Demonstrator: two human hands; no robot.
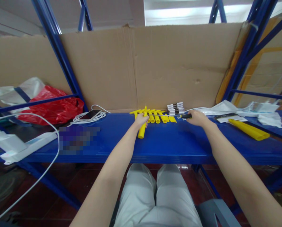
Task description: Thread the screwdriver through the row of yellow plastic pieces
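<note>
My left hand [141, 120] is closed around a yellow plastic tube [141, 131] with a narrow crosspiece at its far end. My right hand [197, 118] grips the black handle of a screwdriver [186, 116]. Its long thin metal shaft points left, and the end lies close by the tube in my left hand; whether the tip touches it I cannot tell. Just behind and right of my left hand, several similar yellow tubes [157, 119] lie in a row on the blue table [169, 142]. A small stack of white pieces with black bands [176, 108] stands behind that row.
Two yellow tubes [250, 130] lie side by side on the right. At left are a coiled white cable [89, 118], a power strip [30, 148] with a plugged-in adapter [8, 143], and a red plastic bag [56, 105]. A cardboard panel [174, 66] and blue posts enclose the back.
</note>
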